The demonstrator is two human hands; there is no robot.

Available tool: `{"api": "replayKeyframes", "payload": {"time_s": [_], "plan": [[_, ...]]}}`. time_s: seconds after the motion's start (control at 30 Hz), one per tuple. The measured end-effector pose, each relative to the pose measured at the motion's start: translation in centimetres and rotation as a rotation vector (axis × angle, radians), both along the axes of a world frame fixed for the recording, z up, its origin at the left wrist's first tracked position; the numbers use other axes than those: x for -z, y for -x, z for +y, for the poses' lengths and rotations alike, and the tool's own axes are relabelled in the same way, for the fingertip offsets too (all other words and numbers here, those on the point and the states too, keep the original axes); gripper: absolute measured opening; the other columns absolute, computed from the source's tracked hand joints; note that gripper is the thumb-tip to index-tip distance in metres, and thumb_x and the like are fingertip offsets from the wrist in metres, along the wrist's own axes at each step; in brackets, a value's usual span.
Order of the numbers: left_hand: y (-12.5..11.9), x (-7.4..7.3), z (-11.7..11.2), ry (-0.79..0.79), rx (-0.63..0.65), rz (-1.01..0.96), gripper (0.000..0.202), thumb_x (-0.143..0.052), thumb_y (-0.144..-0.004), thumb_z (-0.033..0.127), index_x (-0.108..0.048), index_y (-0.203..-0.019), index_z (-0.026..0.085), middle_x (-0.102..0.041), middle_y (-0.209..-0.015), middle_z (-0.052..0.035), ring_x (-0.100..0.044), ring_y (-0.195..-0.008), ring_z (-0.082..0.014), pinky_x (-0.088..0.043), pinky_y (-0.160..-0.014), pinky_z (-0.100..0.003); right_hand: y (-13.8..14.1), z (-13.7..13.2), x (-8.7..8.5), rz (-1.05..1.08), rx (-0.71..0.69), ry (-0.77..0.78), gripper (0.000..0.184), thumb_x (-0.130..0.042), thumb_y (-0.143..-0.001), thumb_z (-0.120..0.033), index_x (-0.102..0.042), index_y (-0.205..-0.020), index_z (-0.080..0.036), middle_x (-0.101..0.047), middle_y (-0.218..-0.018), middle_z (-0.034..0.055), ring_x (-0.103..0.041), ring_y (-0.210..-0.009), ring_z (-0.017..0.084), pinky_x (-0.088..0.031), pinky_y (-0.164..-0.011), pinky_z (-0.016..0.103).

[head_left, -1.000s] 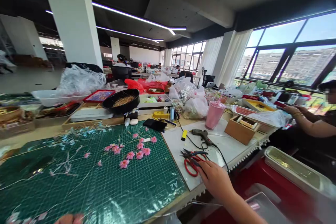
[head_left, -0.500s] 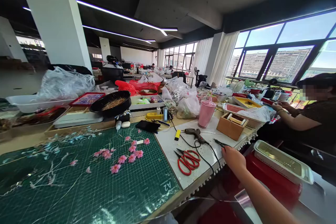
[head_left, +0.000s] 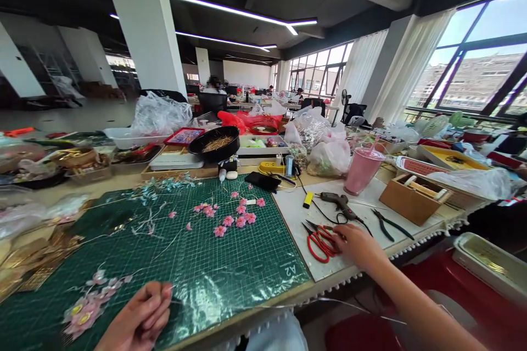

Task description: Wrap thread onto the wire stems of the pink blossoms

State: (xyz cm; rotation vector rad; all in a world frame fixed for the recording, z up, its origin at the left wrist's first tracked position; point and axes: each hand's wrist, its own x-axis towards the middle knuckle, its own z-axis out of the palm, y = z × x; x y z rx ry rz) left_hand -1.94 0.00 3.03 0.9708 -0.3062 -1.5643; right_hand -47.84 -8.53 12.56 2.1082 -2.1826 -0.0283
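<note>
My right hand (head_left: 356, 245) reaches onto the white board, its fingers on the handles of the red scissors (head_left: 319, 240); I cannot see whether they grip them. Black pliers (head_left: 389, 224) lie just right of it, and a hot glue gun (head_left: 338, 204) with its black cord lies behind. My left hand (head_left: 139, 320) rests at the near edge of the green cutting mat (head_left: 230, 274), fingers pinched on a thin wire (head_left: 230, 305) that runs rightward. Pink fabric flowers (head_left: 230, 216) on wire stems lie in the mat's middle, pale ones (head_left: 84, 312) beside my left hand.
A pink cup (head_left: 362, 170), a wooden box (head_left: 409, 197), plastic bags (head_left: 329, 156), a black bowl (head_left: 214, 143) and trays crowd the table's back. Gold pieces (head_left: 28, 263) lie at the left. A red stool (head_left: 444, 285) and a white tray (head_left: 489, 263) stand at the right.
My right hand moved from the table's right edge back left onto the red scissors; the pliers now lie free. My left hand came into view with the wire. The view swung left.
</note>
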Motion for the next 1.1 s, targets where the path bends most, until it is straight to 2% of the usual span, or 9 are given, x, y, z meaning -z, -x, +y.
{"api": "replayKeyframes", "payload": {"time_s": [0.1,0.23,0.4,0.5,0.67,0.83,0.97,1.1], "plan": [[0.2,-0.3,0.2,0.032,-0.004,0.003,0.045,-0.090,-0.047,0.029,-0.053,-0.067,0.016,-0.048,-0.077,0.0019,-0.023,-0.053,-0.0029,-0.032,-0.044,-0.017,-2.4,-0.1,0.7,-0.006,-0.060,-0.051,0.034,-0.044,-0.092,-0.025,-0.061,-0.121,-0.021,-0.065,-0.109,0.0083,-0.059,-0.103,0.024,-0.042,-0.087,0.032],[0.0,-0.1,0.6,0.058,0.001,0.008,0.045,-0.089,-0.051,0.031,-0.052,-0.068,0.015,-0.048,-0.078,0.0021,-0.022,-0.052,-0.0022,-0.031,-0.045,-0.017,-3.0,-0.6,0.5,-0.003,-0.042,-0.077,0.039,-0.037,-0.087,-0.010,-0.061,-0.118,-0.015,-0.065,-0.105,0.0139,-0.062,-0.098,0.027,-0.042,-0.080,0.035],[-0.1,0.3,0.6,0.114,0.061,0.008,0.041,-0.085,-0.061,0.032,-0.049,-0.070,0.015,-0.048,-0.080,0.0019,-0.022,-0.052,-0.0023,-0.034,-0.048,-0.019,-4.3,0.2,0.6,0.000,-0.036,-0.080,0.027,-0.039,-0.092,-0.021,-0.059,-0.110,-0.016,-0.065,-0.097,0.0116,-0.062,-0.091,0.028,-0.039,-0.072,0.035],[-0.1,0.4,0.4,0.131,0.075,-0.004,0.040,-0.084,-0.063,0.031,-0.048,-0.071,0.015,-0.048,-0.081,0.0018,-0.023,-0.053,-0.0022,-0.033,-0.049,-0.019,-5.3,0.6,1.2,0.024,-0.045,-0.091,0.025,-0.040,-0.094,-0.025,-0.058,-0.107,-0.015,-0.064,-0.097,0.0125,-0.060,-0.094,0.029,-0.038,-0.074,0.035],[0.1,0.1,0.5,0.139,0.058,-0.022,0.042,-0.085,-0.059,0.033,-0.049,-0.071,0.015,-0.049,-0.080,0.0017,-0.023,-0.052,-0.0023,-0.032,-0.048,-0.019,-5.6,0.4,1.4,0.040,-0.042,-0.121,0.025,-0.037,-0.092,-0.017,-0.056,-0.107,-0.013,-0.065,-0.096,0.0141,-0.063,-0.090,0.030,-0.035,-0.069,0.034],[0.2,0.1,0.6,0.163,0.069,-0.018,0.041,-0.085,-0.061,0.034,-0.050,-0.071,0.015,-0.049,-0.080,0.0017,-0.023,-0.053,-0.0024,-0.031,-0.049,-0.018,-6.7,-0.6,1.0,-0.004,-0.040,-0.128,0.025,-0.042,-0.089,-0.017,-0.055,-0.110,-0.014,-0.068,-0.089,0.0110,-0.065,-0.084,0.027,-0.033,-0.063,0.031],[0.2,0.3,0.5,0.172,0.082,-0.018,0.040,-0.084,-0.063,0.033,-0.050,-0.072,0.015,-0.049,-0.081,0.0021,-0.024,-0.053,-0.0024,-0.030,-0.049,-0.017,-9.1,-1.8,1.1,-0.027,-0.079,-0.066,0.027,-0.041,-0.092,-0.023,-0.054,-0.114,-0.014,-0.067,-0.098,0.0106,-0.064,-0.089,0.025,-0.036,-0.067,0.031],[0.2,0.3,0.6,0.174,0.074,-0.028,0.042,-0.085,-0.062,0.034,-0.048,-0.071,0.015,-0.049,-0.080,0.0027,-0.023,-0.052,-0.0017,-0.029,-0.048,-0.017,-10.0,-3.8,0.7,-0.021,-0.137,-0.054,0.026,-0.041,-0.096,-0.028,-0.063,-0.102,-0.015,-0.066,-0.098,0.0102,-0.063,-0.090,0.023,-0.039,-0.071,0.030]]}}
